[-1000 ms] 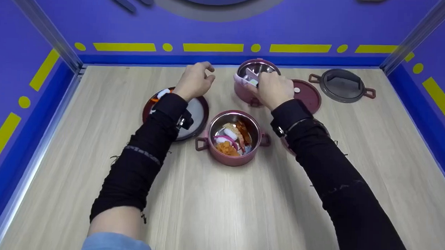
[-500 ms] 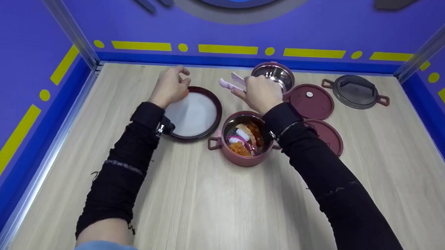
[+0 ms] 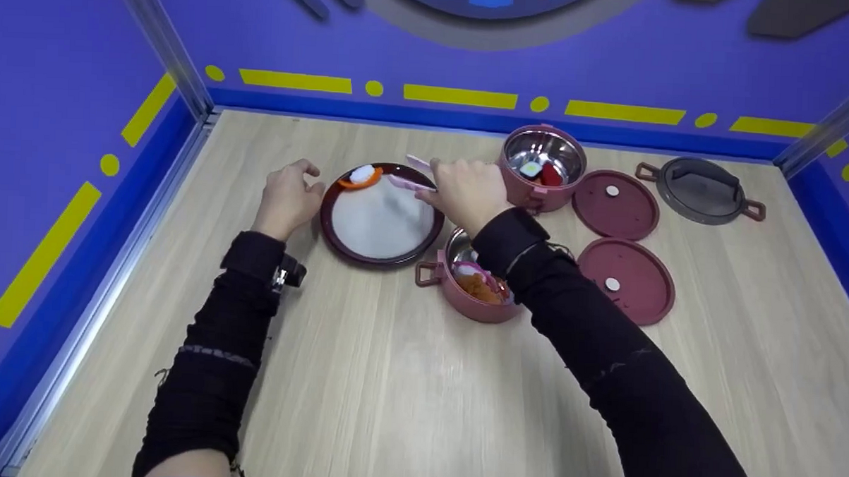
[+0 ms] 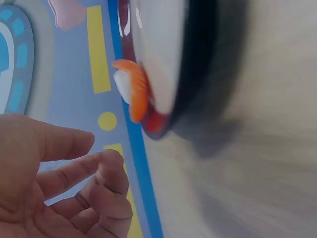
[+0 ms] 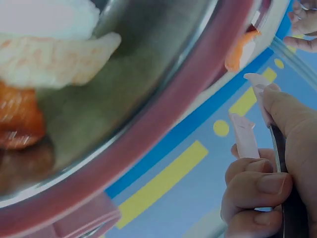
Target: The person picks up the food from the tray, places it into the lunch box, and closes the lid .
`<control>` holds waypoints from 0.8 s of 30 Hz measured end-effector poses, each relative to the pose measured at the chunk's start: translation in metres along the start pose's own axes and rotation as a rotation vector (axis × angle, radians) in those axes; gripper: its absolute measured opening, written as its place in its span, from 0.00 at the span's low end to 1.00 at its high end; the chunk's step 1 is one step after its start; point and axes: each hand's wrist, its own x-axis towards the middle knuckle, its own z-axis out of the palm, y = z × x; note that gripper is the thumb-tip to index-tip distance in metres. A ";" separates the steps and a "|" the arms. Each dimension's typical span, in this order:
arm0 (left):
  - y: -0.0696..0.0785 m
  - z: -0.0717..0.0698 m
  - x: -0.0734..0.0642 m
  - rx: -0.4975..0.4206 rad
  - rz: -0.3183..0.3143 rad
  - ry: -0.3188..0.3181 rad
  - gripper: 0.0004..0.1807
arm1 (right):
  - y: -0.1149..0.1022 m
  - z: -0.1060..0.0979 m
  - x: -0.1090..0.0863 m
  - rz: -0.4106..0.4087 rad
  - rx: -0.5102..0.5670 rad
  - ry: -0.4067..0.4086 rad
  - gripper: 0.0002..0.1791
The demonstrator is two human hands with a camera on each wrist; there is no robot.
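Note:
My right hand (image 3: 468, 192) grips a pair of tongs with pale pink tips (image 5: 245, 136). The tips are parted over the right half of a dark-rimmed white plate (image 3: 383, 223), with nothing between them. At the plate's far left edge lies an orange-topped piece of toy sushi (image 3: 362, 177) on white rice. Just left of the plate is my left hand (image 3: 284, 200), fingers loosely bent and holding nothing. Below my right wrist stands a pink pot (image 3: 480, 309) with several toy foods inside, partly hidden by the arm.
A second pink pot (image 3: 539, 195) at the back holds a sushi roll (image 3: 531, 169) and a red piece (image 3: 551, 175). To its right lie two round dark red lids (image 3: 615, 211) and a grey see-through lid (image 3: 701, 192) with handles. Blue walls enclose the table.
My right hand has brought the tongs left, from the back pot to over the plate. My left hand has moved left off the plate. The head view has shifted.

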 end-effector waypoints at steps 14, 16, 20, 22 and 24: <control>-0.018 0.020 -0.018 -0.072 -0.020 -0.058 0.17 | -0.038 0.019 0.020 -0.131 -0.216 -0.004 0.30; -0.021 0.021 -0.020 -0.074 -0.015 -0.052 0.17 | -0.043 0.022 0.022 -0.153 -0.252 0.015 0.30; -0.024 0.023 -0.023 -0.083 -0.015 -0.049 0.17 | -0.052 0.029 0.026 -0.197 -0.308 0.058 0.29; -0.026 0.023 -0.025 -0.086 -0.017 -0.052 0.17 | -0.055 0.032 0.028 -0.209 -0.319 0.084 0.28; -0.027 0.023 -0.026 -0.092 -0.012 -0.052 0.17 | -0.057 0.034 0.030 -0.213 -0.330 0.116 0.24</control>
